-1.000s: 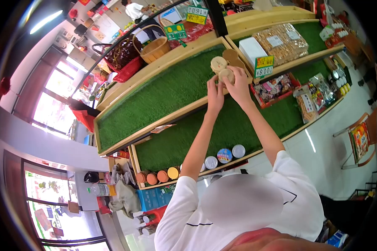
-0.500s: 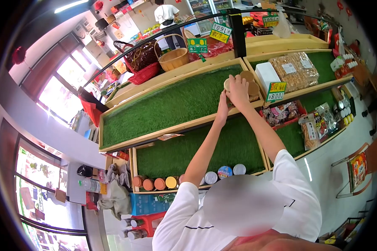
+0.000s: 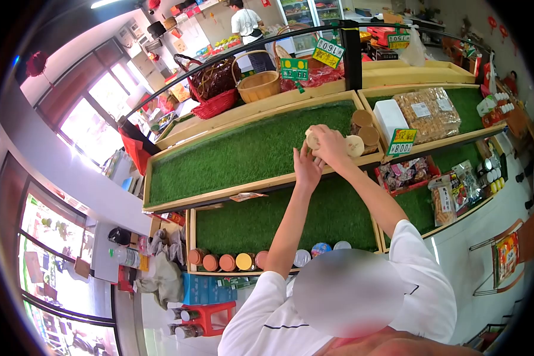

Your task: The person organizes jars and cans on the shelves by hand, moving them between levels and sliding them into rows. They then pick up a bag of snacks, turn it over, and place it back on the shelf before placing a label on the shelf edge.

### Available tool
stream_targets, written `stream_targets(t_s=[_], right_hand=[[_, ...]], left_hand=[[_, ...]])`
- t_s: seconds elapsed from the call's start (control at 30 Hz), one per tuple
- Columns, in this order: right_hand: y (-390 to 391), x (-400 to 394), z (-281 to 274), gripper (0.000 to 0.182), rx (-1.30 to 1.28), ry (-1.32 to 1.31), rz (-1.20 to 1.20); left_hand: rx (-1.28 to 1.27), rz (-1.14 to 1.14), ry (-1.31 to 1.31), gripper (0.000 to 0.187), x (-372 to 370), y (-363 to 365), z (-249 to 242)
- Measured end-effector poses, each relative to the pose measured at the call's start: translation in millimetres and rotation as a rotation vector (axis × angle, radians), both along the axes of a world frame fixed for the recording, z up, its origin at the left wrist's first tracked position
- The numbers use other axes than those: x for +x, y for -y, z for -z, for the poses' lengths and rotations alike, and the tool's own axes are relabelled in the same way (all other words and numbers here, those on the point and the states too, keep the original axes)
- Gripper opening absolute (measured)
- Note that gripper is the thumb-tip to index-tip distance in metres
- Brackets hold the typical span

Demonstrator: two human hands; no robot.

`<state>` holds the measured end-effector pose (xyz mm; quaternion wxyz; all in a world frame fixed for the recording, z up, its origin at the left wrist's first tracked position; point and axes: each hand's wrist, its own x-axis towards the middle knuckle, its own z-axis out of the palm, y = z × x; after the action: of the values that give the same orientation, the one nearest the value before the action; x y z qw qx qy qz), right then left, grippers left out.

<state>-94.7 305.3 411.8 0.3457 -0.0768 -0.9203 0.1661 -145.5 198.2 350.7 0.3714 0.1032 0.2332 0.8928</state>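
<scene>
1. Held item: pale-lidded jar (image 3: 313,140), above the turf lining (image 3: 237,151) of the upper tray (image 3: 190,200), toward its right end and nearer the front edge than the back.
2. Right hand (image 3: 331,144): curled over the jar from the right, fingers closed around it. Left hand (image 3: 307,171): below, fingers raised to the jar's near side; firmness of grip cannot be told.
3. Key relation: held jar lies left of the second cream-lidded jar (image 3: 355,146), with a gap between. Right hand is the nearer to that jar, its wrist just beside it. Held jar's long axis is largely masked by fingers; tilt undetermined.
4. Second jar sits by the front right corner, apparently touching the front brown-lidded jar (image 3: 369,136); rear brown-lidded jar (image 3: 360,117) lies behind, along the right edge.
5. Materials: lids round, matt; turf short, green, fibrous; tray rim smooth, light wood.
6. Beyond the divider: white box (image 3: 391,121), smooth, blocky; price sign (image 3: 401,142) at its front.
</scene>
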Motion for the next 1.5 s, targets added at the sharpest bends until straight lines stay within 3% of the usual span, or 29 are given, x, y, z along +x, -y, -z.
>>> stream_targets(t_s=[0.17,0.23,0.4,0.5,0.6,0.73,0.87,0.97,1.07,1.17,1.37,1.5], right_hand=[[62.8,18.5,-18.8,0.066,0.046,-0.108,-0.232],[86.4,29.9,-22.2,0.067,0.072,-0.146,-0.303],[136.2,57.1,-8.0,0.063,0.174,-0.211,-0.4],[161.6,73.0,23.1,0.066,0.025,-0.242,-0.453],[178.3,104.0,46.1,0.067,-0.116,-0.111,-0.491],[187.3,142.7,74.9,0.071,-0.361,0.104,-0.59],[199.3,190.2,92.9,0.07,-0.637,0.068,-0.578],[219.9,217.5,159.5,0.065,-1.336,0.163,-0.206],[223.3,247.7,176.5,0.061,-2.241,0.234,-0.152],[233.8,267.3,174.7,0.059,-2.385,0.25,0.024],[247.1,306.0,211.5,0.059,-2.469,0.128,0.149],[237.0,320.8,226.2,0.059,-2.498,0.078,0.177]], left_hand=[[0.064,-0.145,-0.007,0.053,1.2,40.6,-8.4],[0.118,-0.092,0.029,0.052,12.1,73.7,-19.8],[-0.078,-0.332,-0.084,0.051,58.1,141.2,-29.1],[-0.2,-0.399,-0.185,0.055,84.4,170.0,-17.9],[-0.278,-0.383,-0.195,0.06,103.7,193.9,12.1],[-0.394,-0.33,-0.116,0.06,141.8,214.1,40.9],[-0.383,-0.195,-0.009,0.064,180.4,230.1,50.5],[-0.33,-0.111,0.017,0.067,207.3,240.7,71.8],[-0.412,0.063,0.011,0.069,234.7,249.0,90.6],[-0.409,0.226,-0.018,0.065,257.0,254.7,123.5],[-0.542,0.533,-0.075,0.058,266.3,262.5,116.5],[-0.729,0.62,-0.454,0.061,263.9,256.2,113.1]])
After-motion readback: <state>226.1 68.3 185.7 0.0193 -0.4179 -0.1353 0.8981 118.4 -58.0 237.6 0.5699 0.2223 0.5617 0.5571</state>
